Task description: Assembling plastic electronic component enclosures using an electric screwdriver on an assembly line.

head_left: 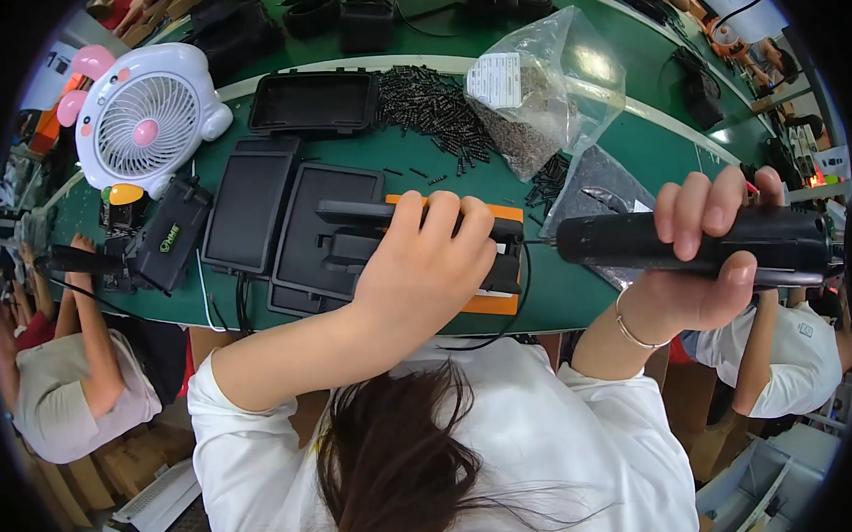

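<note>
Green assembly bench [577, 303], crowded; a worker steadies a black plastic part while holding an electric screwdriver.

Left hand [426, 266] lies curled over the black plastic part [350, 240], fingers pressed down on its top edge, seemingly to pin it against the orange fixture [493, 304] beneath. Right hand [702, 247] wraps the black electric screwdriver [688, 243], held level with its bit aimed at the part's right end; the tip sits hidden behind the left fingers. Loose black screws [434, 106] and a clear bag of screws [542, 93] lie near, within reach. Empty black trays [250, 206] stack leftward beside a white desk fan [149, 116]. Neighbouring workers are cut off at both edges.
</note>
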A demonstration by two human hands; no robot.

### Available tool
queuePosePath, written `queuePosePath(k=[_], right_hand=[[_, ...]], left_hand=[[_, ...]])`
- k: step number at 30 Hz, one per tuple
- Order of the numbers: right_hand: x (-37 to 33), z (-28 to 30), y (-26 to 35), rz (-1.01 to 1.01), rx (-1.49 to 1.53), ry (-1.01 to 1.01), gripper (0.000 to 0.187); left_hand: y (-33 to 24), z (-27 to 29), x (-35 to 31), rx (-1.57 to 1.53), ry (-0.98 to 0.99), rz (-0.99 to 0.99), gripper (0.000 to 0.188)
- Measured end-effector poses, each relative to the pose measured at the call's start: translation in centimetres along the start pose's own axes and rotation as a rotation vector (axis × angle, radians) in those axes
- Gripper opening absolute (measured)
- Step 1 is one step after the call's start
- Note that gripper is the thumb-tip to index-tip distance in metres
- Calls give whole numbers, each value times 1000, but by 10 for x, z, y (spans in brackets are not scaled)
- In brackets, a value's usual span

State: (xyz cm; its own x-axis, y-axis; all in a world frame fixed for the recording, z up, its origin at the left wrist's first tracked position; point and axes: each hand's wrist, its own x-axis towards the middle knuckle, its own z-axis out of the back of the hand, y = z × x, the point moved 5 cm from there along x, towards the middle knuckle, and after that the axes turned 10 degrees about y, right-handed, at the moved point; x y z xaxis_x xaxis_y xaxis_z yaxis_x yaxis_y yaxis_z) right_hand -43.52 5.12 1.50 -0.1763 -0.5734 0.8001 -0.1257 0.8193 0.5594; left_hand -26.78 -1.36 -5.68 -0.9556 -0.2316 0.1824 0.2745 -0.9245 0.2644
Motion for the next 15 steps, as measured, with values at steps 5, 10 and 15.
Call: queuePosePath(k=[5, 10, 15], right_hand=[[-1, 3, -19, -103, -28, 15, 60], [-5, 1, -21, -105, -50, -19, 57], [-4, -15, -25, -62, -2, 46, 49]], left_hand=[[1, -2, 0, 9, 21, 20, 12], [-1, -1, 2, -10, 26, 12, 11], [1, 0, 1, -15, 9, 15, 9]])
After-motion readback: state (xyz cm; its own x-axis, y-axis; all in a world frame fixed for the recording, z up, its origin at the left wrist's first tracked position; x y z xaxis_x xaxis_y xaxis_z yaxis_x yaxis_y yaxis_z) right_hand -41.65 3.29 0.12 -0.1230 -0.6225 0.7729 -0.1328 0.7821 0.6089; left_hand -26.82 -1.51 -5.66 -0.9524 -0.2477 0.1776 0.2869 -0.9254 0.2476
